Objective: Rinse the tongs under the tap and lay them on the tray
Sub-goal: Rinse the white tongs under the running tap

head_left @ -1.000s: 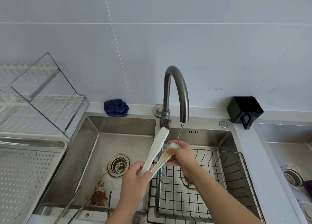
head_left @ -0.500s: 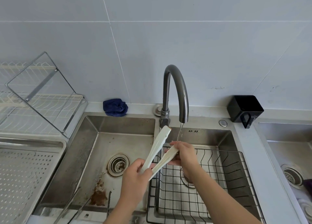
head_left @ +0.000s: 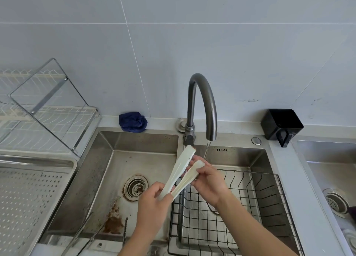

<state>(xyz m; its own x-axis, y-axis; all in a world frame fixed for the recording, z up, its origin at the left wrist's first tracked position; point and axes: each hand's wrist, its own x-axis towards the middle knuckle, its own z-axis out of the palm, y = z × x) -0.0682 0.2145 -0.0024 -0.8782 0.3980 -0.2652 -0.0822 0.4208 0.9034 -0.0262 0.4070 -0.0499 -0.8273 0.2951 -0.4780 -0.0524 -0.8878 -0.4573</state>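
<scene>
White plastic tongs (head_left: 179,173) are held over the double sink, their two arms spread and pointing up toward the tap (head_left: 204,103). My left hand (head_left: 152,205) grips the hinged end. My right hand (head_left: 209,182) pinches the tip of the right arm, where a thin stream of water lands. The left arm's tip sticks up free by the tap base. The perforated steel tray (head_left: 28,198) lies at the far left.
A black wire basket (head_left: 250,207) fills the right basin. Metal tongs (head_left: 90,234) lie in the left basin near the drain (head_left: 135,187). A wire dish rack (head_left: 48,109), a blue cloth (head_left: 133,121) and a black holder (head_left: 282,124) stand along the back.
The tongs and both hands stay under the stream, shifting only slightly; my right fingers have slid a little along the right arm's tip.
</scene>
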